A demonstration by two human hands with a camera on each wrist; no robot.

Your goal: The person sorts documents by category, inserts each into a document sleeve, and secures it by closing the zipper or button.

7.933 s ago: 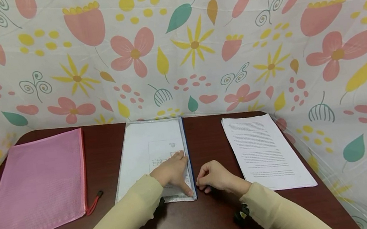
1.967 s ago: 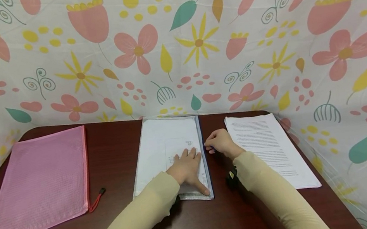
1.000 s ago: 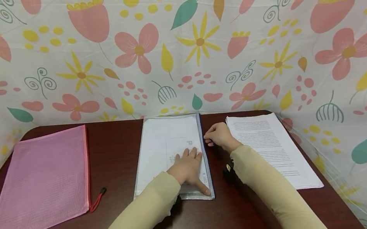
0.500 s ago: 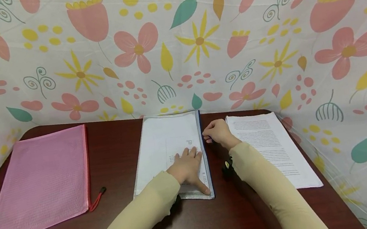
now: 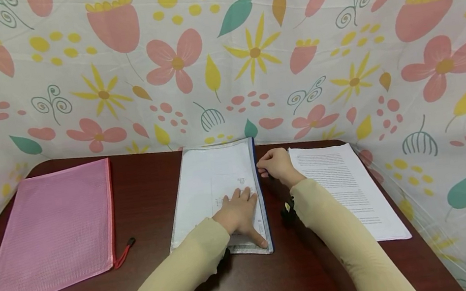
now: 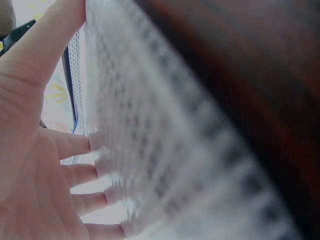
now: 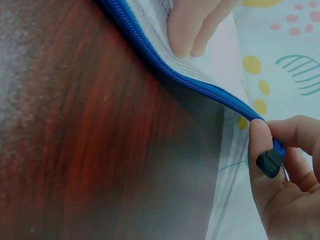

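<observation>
In head view, the clear folder (image 5: 252, 248) lies on the table (image 5: 145, 192) with paper (image 5: 201, 175) inside; the pink folder (image 5: 54, 230) is left of it. In left wrist view, the left hand (image 6: 37, 175) touches it, fingers spread. In right wrist view, the right hand (image 7: 290, 200) pinches its blue zipper (image 7: 200, 89).

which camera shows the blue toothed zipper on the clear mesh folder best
Right wrist view: the blue toothed zipper crosses it close up, reaching the right hand. The head view shows a thin blue line edging the clear mesh folder; the left wrist view, perhaps a dark edge.
</observation>
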